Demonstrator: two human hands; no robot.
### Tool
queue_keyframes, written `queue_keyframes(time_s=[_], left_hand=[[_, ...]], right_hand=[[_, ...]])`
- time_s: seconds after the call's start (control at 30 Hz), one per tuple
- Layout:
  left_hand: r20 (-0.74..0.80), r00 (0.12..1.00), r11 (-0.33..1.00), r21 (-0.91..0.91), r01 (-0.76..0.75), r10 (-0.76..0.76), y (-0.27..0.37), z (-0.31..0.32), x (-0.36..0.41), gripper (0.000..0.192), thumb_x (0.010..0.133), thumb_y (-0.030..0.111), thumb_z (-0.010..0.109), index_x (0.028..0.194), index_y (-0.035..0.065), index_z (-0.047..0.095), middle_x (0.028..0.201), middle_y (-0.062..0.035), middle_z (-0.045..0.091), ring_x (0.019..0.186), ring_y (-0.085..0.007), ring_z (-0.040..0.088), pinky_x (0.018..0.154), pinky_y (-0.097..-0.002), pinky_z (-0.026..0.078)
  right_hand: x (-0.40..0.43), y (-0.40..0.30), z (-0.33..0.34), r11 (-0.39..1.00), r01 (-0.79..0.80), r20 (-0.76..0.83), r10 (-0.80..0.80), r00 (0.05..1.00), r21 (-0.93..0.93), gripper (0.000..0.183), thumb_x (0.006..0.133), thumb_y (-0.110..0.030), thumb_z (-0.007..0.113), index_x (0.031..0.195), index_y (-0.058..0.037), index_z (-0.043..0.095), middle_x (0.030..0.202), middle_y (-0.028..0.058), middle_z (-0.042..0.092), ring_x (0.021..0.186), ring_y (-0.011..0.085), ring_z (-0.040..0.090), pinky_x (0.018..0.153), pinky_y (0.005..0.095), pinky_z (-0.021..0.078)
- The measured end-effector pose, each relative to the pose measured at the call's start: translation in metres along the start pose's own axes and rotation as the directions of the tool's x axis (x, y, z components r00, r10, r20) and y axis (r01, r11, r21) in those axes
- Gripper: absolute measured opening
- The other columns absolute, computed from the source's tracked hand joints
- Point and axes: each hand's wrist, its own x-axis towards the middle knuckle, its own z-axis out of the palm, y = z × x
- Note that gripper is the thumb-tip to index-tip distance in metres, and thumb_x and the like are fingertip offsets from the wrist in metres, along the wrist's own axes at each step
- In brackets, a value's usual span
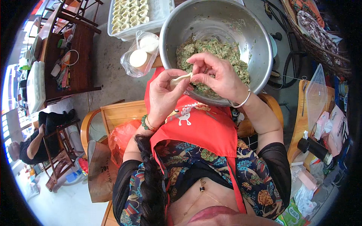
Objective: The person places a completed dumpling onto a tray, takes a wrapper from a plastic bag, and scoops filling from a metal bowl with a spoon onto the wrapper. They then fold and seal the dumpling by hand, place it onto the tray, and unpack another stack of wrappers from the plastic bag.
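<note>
My left hand (167, 89) holds a folded dumpling (181, 80) of pale dough between thumb and fingers. At the dumpling's right end, the thumb and fingertips of my right hand (213, 72) pinch the dough edge. Both hands are above the near side of a large steel bowl (216, 17). Inside the bowl lies a mound of green-flecked minced filling (226, 52), partly hidden by my right hand. Left of the bowl, a clear plastic bag (130, 63) holds two stacks of round dough wrappers (138, 58). Rows of shaped dumplings (131, 14) stand in a translucent plastic tray (158, 22) beyond it.
A red apron (195, 130) covers my lap below the bowl. A wooden bench (118, 110) is around me, with a red plastic bag (123, 138) on the left. To the right, a wooden table (297, 113) bears a black flask (314, 149). A seated person (34, 144) is at far left.
</note>
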Motion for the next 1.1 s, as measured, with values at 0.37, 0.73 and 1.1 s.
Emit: queue_keyframes(time_s=[0.37, 0.73, 1.1], left_hand=[[-0.034, 0.998, 0.992, -0.115, 0.055, -0.059, 0.005, 0.002, 0.001, 0.020, 0.093, 0.002, 0.063, 0.110, -0.0060, 0.056, 0.099, -0.0118, 0.069, 0.086, -0.0145, 0.069, 0.075, -0.0241, 0.057], [-0.036, 0.998, 0.993, 0.107, -0.053, 0.058, 0.002, 0.006, 0.002, 0.020, 0.092, 0.000, 0.063, 0.110, -0.0039, 0.057, 0.098, -0.0084, 0.068, 0.087, -0.0093, 0.066, 0.072, -0.0214, 0.055], [-0.016, 0.998, 0.988, -0.144, 0.059, -0.062, 0.007, -0.001, 0.002, 0.023, 0.095, 0.001, 0.060, 0.116, -0.0054, 0.053, 0.103, -0.0126, 0.068, 0.092, -0.0152, 0.067, 0.078, -0.0252, 0.057]], right_hand=[[0.001, -0.002, -0.008, 0.905, 0.237, 0.090, -0.219, 0.972, -0.352, 0.008, 0.084, -0.009, 0.069, 0.087, -0.0023, 0.066, 0.081, 0.0094, 0.062, 0.071, 0.0233, 0.064, 0.063, 0.0343, 0.0505], [0.002, -0.008, -0.002, 0.976, 0.084, 0.046, -0.077, 0.996, -0.200, 0.015, 0.083, -0.008, 0.070, 0.096, -0.0023, 0.066, 0.086, 0.0113, 0.062, 0.075, 0.0273, 0.064, 0.066, 0.0354, 0.0520], [0.003, -0.002, -0.007, 0.854, 0.321, 0.083, -0.316, 0.945, -0.410, 0.009, 0.084, -0.006, 0.067, 0.092, -0.0013, 0.066, 0.085, 0.0123, 0.062, 0.076, 0.0284, 0.064, 0.066, 0.0364, 0.0524]])
